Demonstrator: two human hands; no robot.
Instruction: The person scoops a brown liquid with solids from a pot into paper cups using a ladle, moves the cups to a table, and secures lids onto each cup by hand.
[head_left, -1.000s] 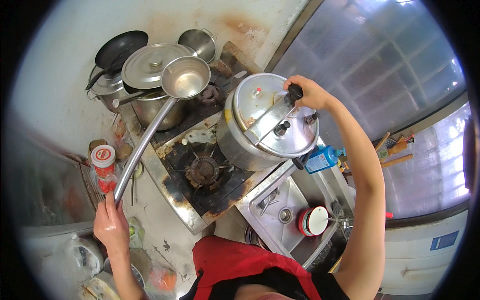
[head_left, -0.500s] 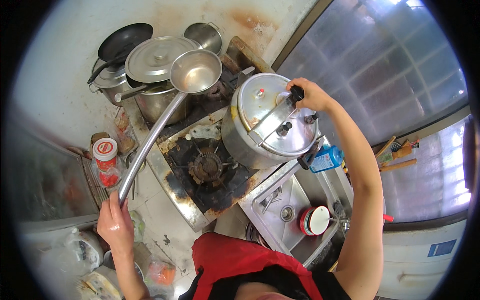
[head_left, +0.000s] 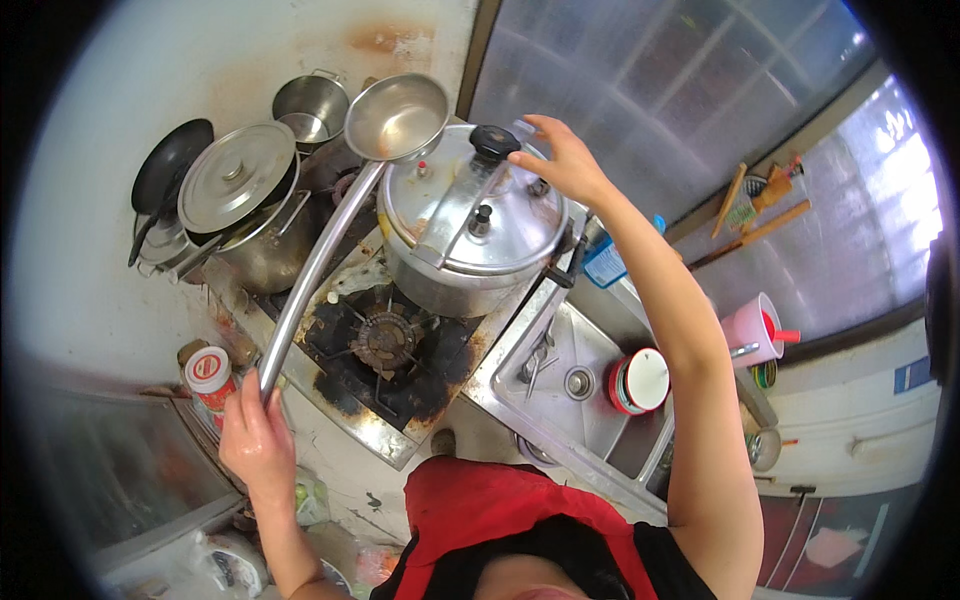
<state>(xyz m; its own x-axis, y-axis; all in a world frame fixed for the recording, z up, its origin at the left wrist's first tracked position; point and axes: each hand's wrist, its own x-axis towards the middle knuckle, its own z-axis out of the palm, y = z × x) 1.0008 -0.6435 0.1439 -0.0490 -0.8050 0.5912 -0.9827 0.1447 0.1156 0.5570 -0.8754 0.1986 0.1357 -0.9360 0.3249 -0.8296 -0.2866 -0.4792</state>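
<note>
Left hand [head_left: 258, 442] gripping ladle [head_left: 397, 118], right hand [head_left: 572, 162] at black lid knob [head_left: 494, 142]

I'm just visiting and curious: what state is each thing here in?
Ladle: raised, bowl facing up
Left hand: closed around that handle-end
Right hand: open, beside the black knob
Pressure cooker: lid on
Front burner: no flame visible
Large pot: lid tilted, opening partly uncovered
Small back pot: uncovered
Red-and-white tub: lid on
</note>
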